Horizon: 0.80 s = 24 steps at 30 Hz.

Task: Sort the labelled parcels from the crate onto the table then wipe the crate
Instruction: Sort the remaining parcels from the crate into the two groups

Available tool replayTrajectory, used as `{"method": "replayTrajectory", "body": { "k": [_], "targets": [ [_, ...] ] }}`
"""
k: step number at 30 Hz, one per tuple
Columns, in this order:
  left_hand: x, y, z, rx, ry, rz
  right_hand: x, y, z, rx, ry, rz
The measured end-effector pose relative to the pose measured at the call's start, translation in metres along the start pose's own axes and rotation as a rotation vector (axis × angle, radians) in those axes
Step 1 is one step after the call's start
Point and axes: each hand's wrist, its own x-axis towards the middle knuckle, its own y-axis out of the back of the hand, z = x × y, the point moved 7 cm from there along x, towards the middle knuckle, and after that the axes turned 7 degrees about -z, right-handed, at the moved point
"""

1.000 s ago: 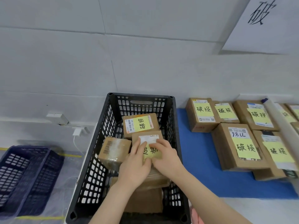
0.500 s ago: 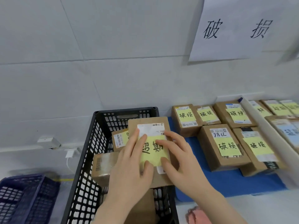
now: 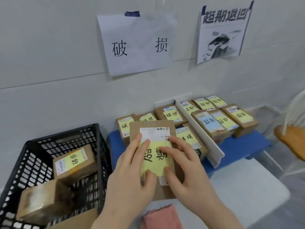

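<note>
Both my hands hold one flat brown parcel with a white shipping label and a yellow note. It hangs in the air over the table's blue mat, right of the crate. My left hand grips its left side and my right hand its right side, thumbs on the yellow note. The black plastic crate stands at the left and holds a yellow-labelled parcel and a taped parcel. Two groups of labelled parcels lie on the mat: one left of a white divider, the other right of it.
A white divider strip splits the mat into two zones. Two paper signs hang on the wall, one above the left zone and one above the right. A pink cloth lies at the table's front edge. An orange object is at far right.
My hands have lifted the yellow-noted parcel out of the crate and carried it right, over the table. My view has turned right, showing the second sign and the right group of parcels.
</note>
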Motion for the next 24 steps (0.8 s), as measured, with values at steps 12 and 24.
{"method": "replayTrajectory", "body": {
  "k": [12, 24],
  "targets": [
    [0.03, -0.137, 0.208, -0.063, -0.049, -0.147, -0.1, 0.202, 0.112, -0.092, -0.086, 0.169],
    [0.097, -0.217, 0.251, -0.09, -0.089, -0.301, -0.08, 0.263, 0.196, -0.154, -0.184, 0.18]
  ]
}}
